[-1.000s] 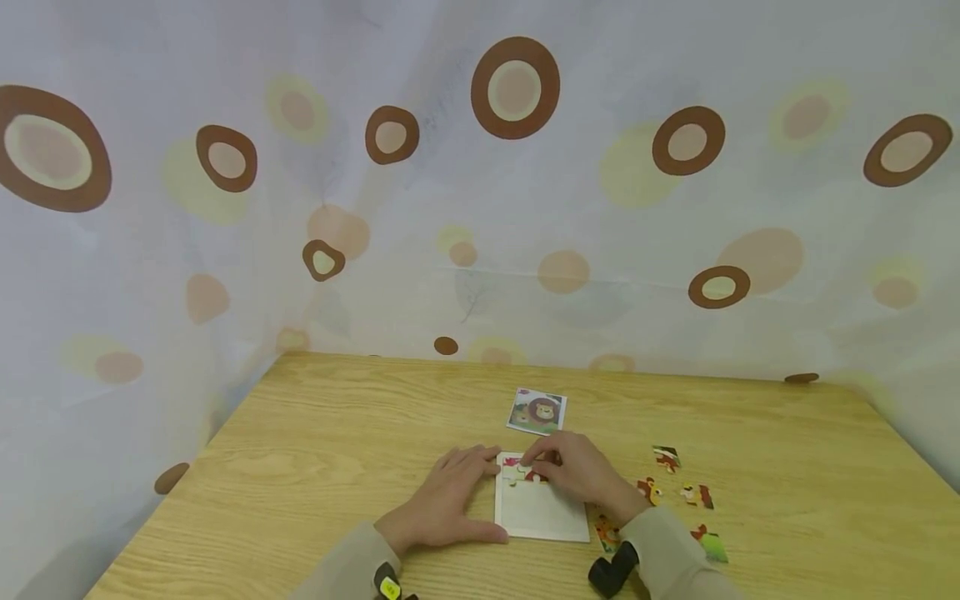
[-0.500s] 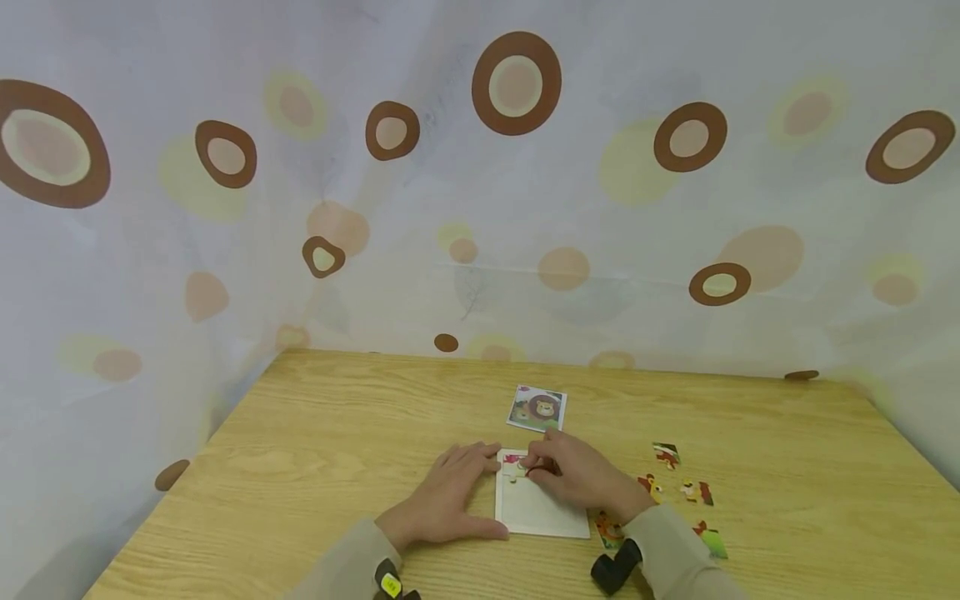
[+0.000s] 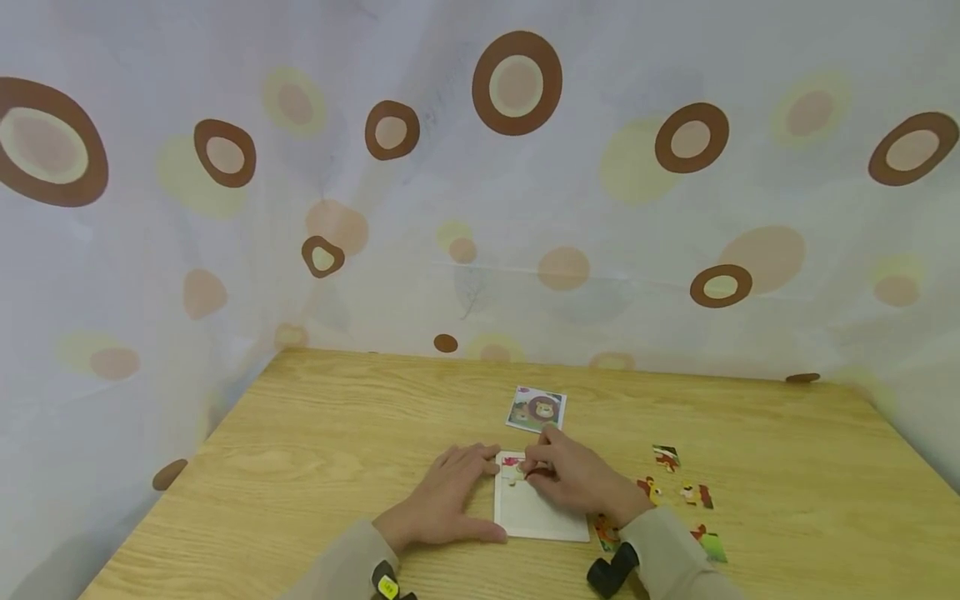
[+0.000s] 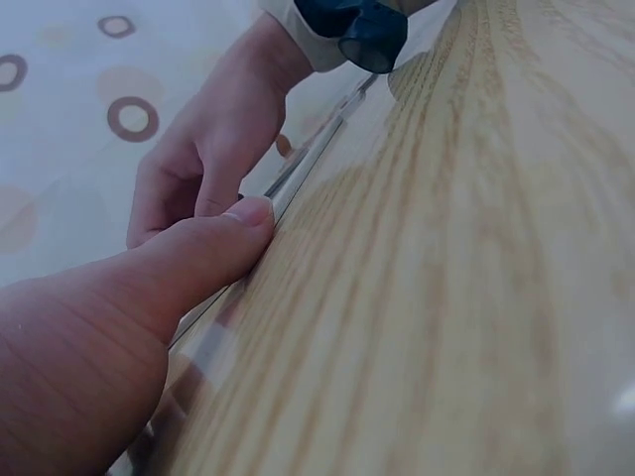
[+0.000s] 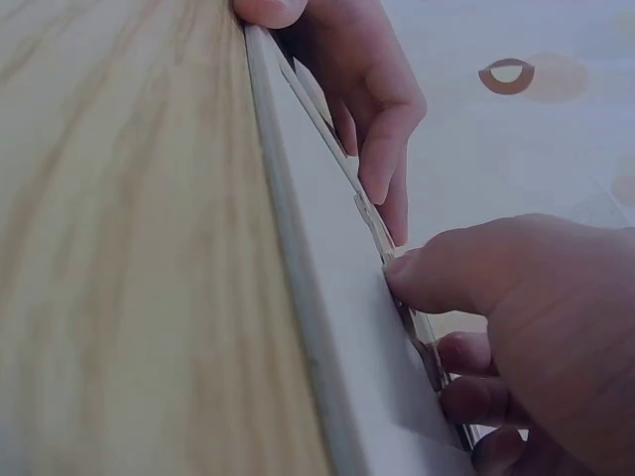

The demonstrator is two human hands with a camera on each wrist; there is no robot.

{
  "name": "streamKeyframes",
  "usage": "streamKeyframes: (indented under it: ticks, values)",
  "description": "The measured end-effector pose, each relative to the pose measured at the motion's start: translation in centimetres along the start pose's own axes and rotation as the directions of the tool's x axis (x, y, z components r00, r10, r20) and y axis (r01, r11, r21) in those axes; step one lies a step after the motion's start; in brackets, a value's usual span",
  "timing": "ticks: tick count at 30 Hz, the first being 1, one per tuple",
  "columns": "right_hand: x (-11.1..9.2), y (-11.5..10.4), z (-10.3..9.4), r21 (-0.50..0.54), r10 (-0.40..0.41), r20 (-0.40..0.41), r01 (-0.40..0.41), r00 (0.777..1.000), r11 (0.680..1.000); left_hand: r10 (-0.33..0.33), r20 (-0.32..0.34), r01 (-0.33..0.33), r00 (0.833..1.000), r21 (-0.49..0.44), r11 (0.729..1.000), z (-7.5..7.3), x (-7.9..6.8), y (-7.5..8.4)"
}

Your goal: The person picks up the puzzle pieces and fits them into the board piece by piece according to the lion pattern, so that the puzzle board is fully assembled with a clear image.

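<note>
A shallow white puzzle tray (image 3: 536,517) lies on the table, with a pink-flowered puzzle piece (image 3: 513,462) in its far left corner. Along the tray's left side rests my left hand (image 3: 446,500), fingers at the far left corner and thumb by the near left one. My right hand (image 3: 581,475) is over the tray's upper right part and pinches a puzzle piece with dark red on it (image 3: 536,472), mostly covered by the fingers. In the right wrist view, the right thumb (image 5: 437,273) presses at the piece's edge, close over the tray.
Just beyond the tray lies a lion picture card (image 3: 537,409). Several loose puzzle pieces are scattered to the right, among them a dark-edged one (image 3: 666,457) and a green one (image 3: 710,544). Another orange piece (image 3: 606,533) lies partly under the right wrist. A patterned curtain (image 3: 480,208) backs the table.
My right fingers have shifted slightly at the tray's upper part and now cover more of the red piece. The left hand stays in place along the tray.
</note>
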State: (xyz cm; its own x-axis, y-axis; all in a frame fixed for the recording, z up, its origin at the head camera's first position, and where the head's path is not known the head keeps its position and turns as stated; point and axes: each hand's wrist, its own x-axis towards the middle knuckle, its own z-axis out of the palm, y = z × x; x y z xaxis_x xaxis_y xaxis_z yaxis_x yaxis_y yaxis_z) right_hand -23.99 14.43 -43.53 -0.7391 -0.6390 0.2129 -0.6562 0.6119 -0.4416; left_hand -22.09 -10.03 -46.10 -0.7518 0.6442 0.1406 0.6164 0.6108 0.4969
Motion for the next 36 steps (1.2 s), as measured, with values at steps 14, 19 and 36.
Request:
streamKeyframes:
  ticks: [14,19,36]
  values:
    - [-0.2,0.4,0.6,0.010,-0.051,-0.030,0.051,0.998,0.999,0.011,0.006,-0.011,1.000,0.058,0.998,-0.1,-0.4,0.3]
    - [-0.4,0.0,0.1,-0.080,-0.050,-0.024,0.048,0.998,0.996,0.010,0.004,-0.010,1.000,0.069,0.998,0.0,-0.2,0.3]
    - [-0.7,-1.9,0.2,-0.309,-0.035,-0.060,0.015,0.998,0.951,0.007,0.014,-0.008,1.000,0.061,0.998,-0.2,0.0,0.6]
